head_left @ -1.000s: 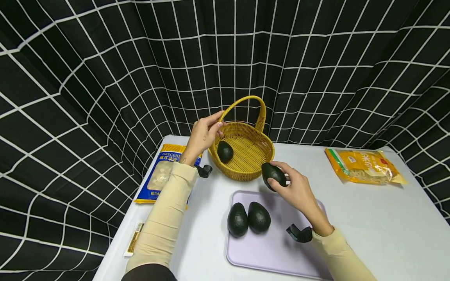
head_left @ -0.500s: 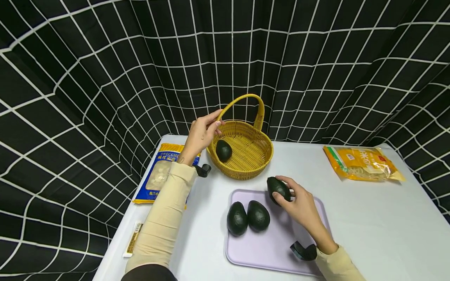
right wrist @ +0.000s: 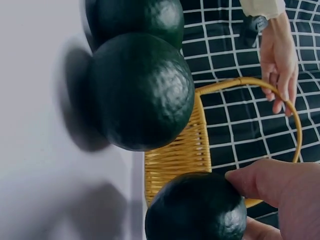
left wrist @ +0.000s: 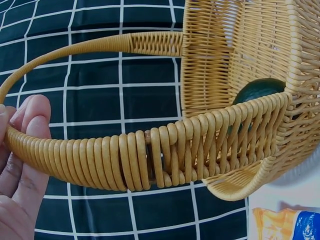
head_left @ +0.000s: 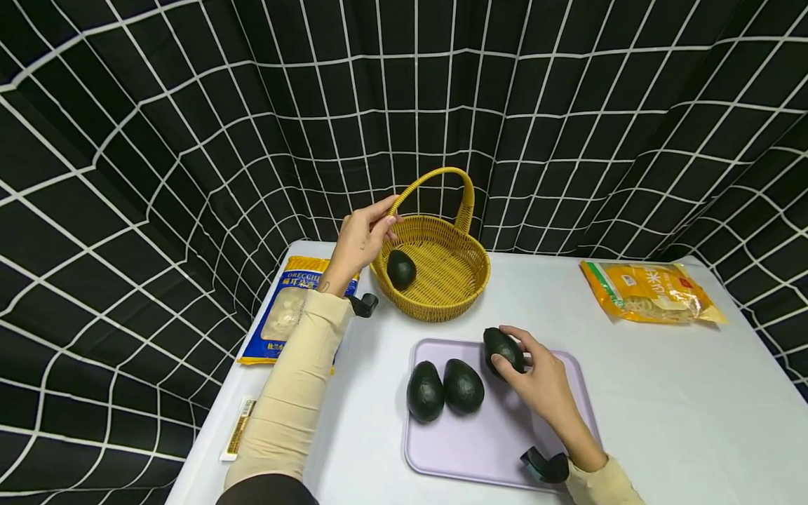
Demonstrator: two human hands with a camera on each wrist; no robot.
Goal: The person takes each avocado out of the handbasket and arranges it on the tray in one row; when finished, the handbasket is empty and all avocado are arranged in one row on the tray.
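My left hand point(head_left: 365, 235) grips the handle of a yellow wicker basket point(head_left: 435, 308) near its left end; the left wrist view shows fingers curled round the wound handle point(left wrist: 75, 157). One dark green avocado point(head_left: 401, 269) lies inside the basket on the left. Over the back of a pale purple tray point(head_left: 467, 456), my right hand point(head_left: 539, 375) holds another avocado point(head_left: 501, 348) between thumb and fingers. In the right wrist view this held avocado point(right wrist: 195, 210) appears apart from the tray surface, with a shadow beside it. Two more avocados point(head_left: 426, 391) lie side by side on the tray's left half.
A blue and yellow pasta bag point(head_left: 284, 315) lies left of the basket, partly under my left forearm. Nearer is a small white and brown packet point(head_left: 240, 429). An orange food bag point(head_left: 653, 293) lies at the right. A black gridded curtain point(head_left: 416, 105) stands behind the table.
My right hand has moved back from the basket's front rim toward me, still holding its avocado, and is now over the tray. The left hand stays on the handle.
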